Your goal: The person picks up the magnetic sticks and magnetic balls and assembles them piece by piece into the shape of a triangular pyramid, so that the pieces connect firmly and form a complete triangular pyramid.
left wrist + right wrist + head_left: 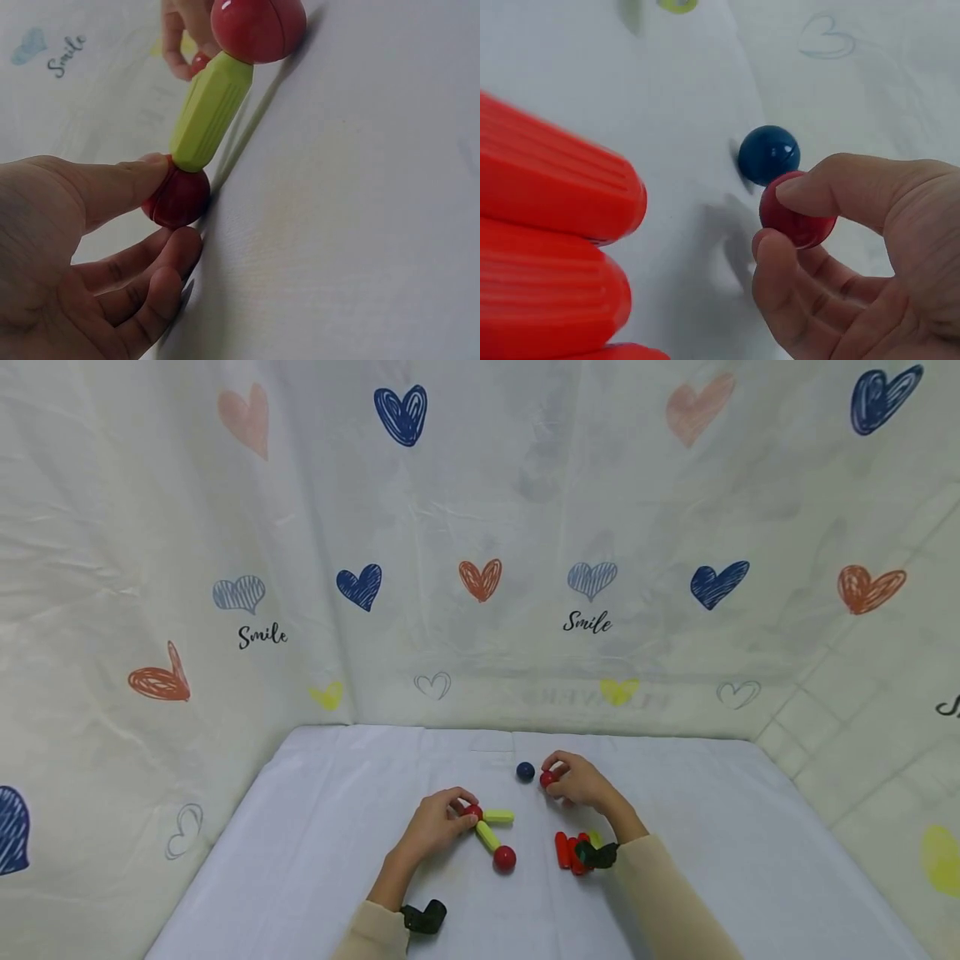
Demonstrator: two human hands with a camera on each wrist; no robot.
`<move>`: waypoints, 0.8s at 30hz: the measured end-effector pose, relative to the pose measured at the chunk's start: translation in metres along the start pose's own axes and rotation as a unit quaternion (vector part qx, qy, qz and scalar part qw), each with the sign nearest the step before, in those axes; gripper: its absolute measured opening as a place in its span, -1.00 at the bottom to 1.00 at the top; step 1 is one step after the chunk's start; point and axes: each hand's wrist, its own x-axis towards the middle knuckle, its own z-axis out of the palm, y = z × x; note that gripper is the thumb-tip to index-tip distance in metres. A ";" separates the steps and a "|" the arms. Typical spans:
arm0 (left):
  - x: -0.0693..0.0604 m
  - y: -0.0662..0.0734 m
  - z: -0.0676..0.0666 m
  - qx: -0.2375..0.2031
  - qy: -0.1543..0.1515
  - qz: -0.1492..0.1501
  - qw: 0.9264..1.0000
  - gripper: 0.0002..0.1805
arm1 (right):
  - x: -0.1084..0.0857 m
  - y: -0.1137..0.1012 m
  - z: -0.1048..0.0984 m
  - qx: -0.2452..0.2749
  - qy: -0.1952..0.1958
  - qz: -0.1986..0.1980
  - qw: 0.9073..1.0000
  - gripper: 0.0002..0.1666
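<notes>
"What was on that white table (300,860)?"

"Mostly the person's two hands at work. The left hand (438,820) pinched a red end ball (180,201) between thumb and fingers, nearer the person than the blue ball (526,772) and to its left. The right hand (581,783) pinched a loose red ball (799,227) just right of the blue ball."

"And the biggest toy?"

"The joined piece: a yellow-green stick (488,836) with that red end ball at one tip and a far red ball (505,859) at the other, all on the person's side of the blue ball. A second yellow-green stick (500,817) jutted from the pinched end. I'd have called it light and stiff along the sticks, weakest at the joints. Holding the ball where both sticks met seemed sensible; a grip on one tip might have let the rest swing or pull apart."

"The red sticks (562,850)?"

"They lay nearer the person than the blue ball, off to its right. Hard plastic, I'd guess, with ribs for grip, so best taken round the middle."

"And the balls?"

"Smooth and shiny, likely to roll or slip, hardly fragile. I'd have pinched each across its widest part."
</notes>
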 end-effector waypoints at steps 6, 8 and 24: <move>0.001 -0.001 0.001 -0.004 0.001 -0.004 1.000 -0.80 | -0.012 -0.002 -0.003 0.034 0.001 -0.045 0.998 -0.62; 0.001 -0.002 0.002 -0.007 0.001 -0.007 1.000 -0.80 | -0.017 -0.004 -0.003 0.040 -0.004 -0.060 0.997 -0.62; 0.000 0.000 0.001 -0.005 0.000 -0.009 1.000 -0.80 | -0.043 -0.009 0.017 0.042 -0.030 -0.072 0.996 -0.60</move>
